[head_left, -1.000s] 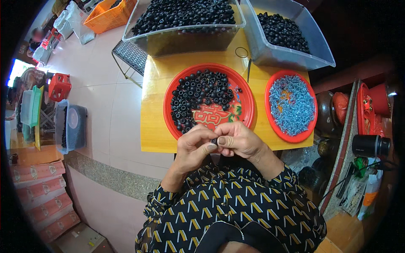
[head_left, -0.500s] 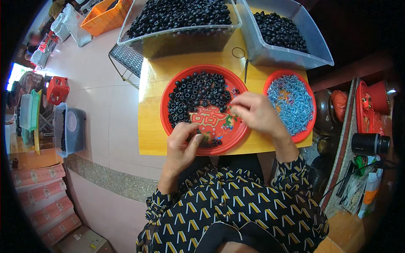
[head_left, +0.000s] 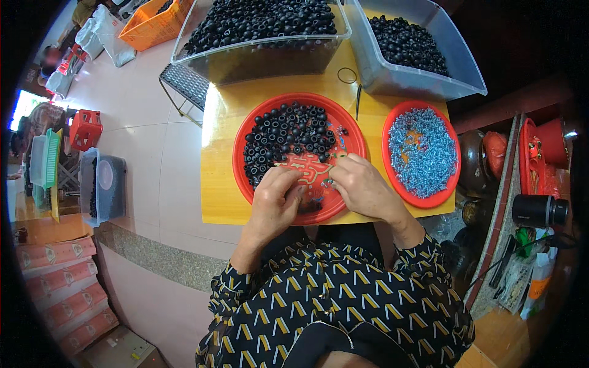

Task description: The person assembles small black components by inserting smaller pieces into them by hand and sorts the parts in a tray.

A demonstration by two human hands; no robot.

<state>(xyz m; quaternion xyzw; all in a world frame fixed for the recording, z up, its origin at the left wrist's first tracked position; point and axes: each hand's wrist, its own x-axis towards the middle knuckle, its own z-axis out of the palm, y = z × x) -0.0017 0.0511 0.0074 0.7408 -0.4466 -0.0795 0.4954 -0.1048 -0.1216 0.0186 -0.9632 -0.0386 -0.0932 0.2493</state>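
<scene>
Left to right: left hand point(head_left: 275, 196) over the tray point(head_left: 238, 154), fingers curled, thumb near the index; can't tell if they're clamped on anything. Black beads point(head_left: 282, 132) sit in that tray, mostly far side and left. Right hand point(head_left: 363, 184) over the tray's right side, fingers bent inward, tips near the left's but apart; grip contents can't be told. Blue bits point(head_left: 423, 150) in the red dish point(head_left: 424, 203), right of the tray. Step in hand, my read: two-handed handling of small pieces over the tray. Next move calls for close fingertip control, pieces being tiny and loose. Writing, left to right: pink panels point(head_left: 64, 285) carry printed emblems, unreadable; tray floor has a large decorative character, partly covered; flask point(head_left: 532, 210) has small pale lettering, not copied. No brand to report.
</scene>
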